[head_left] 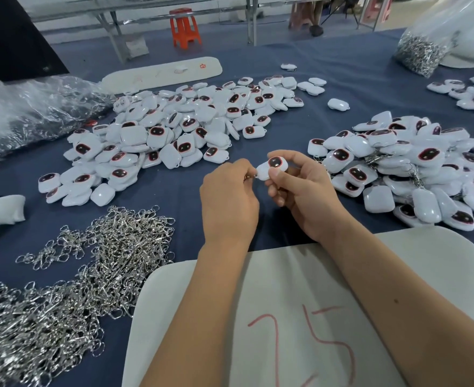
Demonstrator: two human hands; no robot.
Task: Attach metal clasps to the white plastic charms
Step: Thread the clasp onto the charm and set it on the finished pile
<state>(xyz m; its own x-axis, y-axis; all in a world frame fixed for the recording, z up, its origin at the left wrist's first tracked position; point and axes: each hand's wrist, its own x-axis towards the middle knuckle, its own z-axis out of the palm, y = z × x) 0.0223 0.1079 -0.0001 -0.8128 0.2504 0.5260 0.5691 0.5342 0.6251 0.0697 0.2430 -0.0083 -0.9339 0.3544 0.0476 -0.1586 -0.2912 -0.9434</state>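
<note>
the charms [174, 129] are glossy white plastic, smooth, each with a shiny dark face panel. the clasps [71, 289] are bright, polished silvery metal. the table cover [174, 202] looks like matt blue cloth. crinkled clear plastic bags [29, 110] glint. the white board [300, 317] is matt and smooth.

A wide table draped in dark blue cloth [356, 71] carries it all: a big heap of white plastic charms with dark red-rimmed faces [174, 129] sprawls across the middle, and a second heap of the same charms [414, 174] sits to the right with metal clasps showing among them. At near left glints a tangled mound of silver metal clasps [71, 280], beside a crinkled clear plastic bag [29, 113], while a flat white foam sheet marked with red numerals [286, 317] lies at the near edge and a long white foam strip [160, 74] lies farther back.
</note>
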